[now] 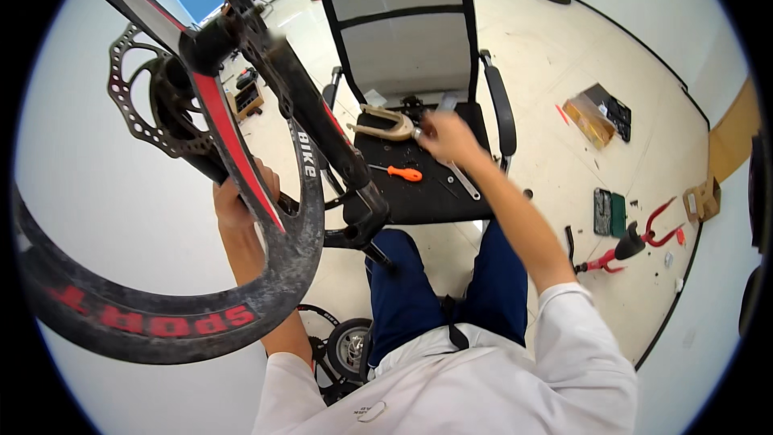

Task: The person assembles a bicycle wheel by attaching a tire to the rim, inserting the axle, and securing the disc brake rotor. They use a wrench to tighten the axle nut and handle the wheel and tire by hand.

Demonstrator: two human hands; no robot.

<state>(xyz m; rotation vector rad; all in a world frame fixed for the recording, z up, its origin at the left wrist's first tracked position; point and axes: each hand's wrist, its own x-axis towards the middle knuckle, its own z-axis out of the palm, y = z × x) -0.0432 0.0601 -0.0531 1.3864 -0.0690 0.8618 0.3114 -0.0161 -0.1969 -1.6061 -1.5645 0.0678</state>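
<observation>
A black bicycle wheel (181, 322) with red-striped broad spokes fills the left side, mounted in a black front fork (310, 109). A toothed metal brake disc (121, 60) sits at its hub. Behind a spoke, my left hand (241, 197) is closed around what looks like the fork's far leg; the spoke partly covers the fingers. My right hand (447, 137), slightly blurred, is closed at the silver end of a beige two-pronged part (386, 125) over the chair seat. Beside it lie an orange-handled screwdriver (404, 173) and a silver wrench (465, 181).
The black mesh office chair (411, 40) stands before my knees. On the floor to the right are a yellow box (592, 117), a green tool case (609, 212) and a red fork (620, 254). Another wheel (352, 346) lies low by my left leg.
</observation>
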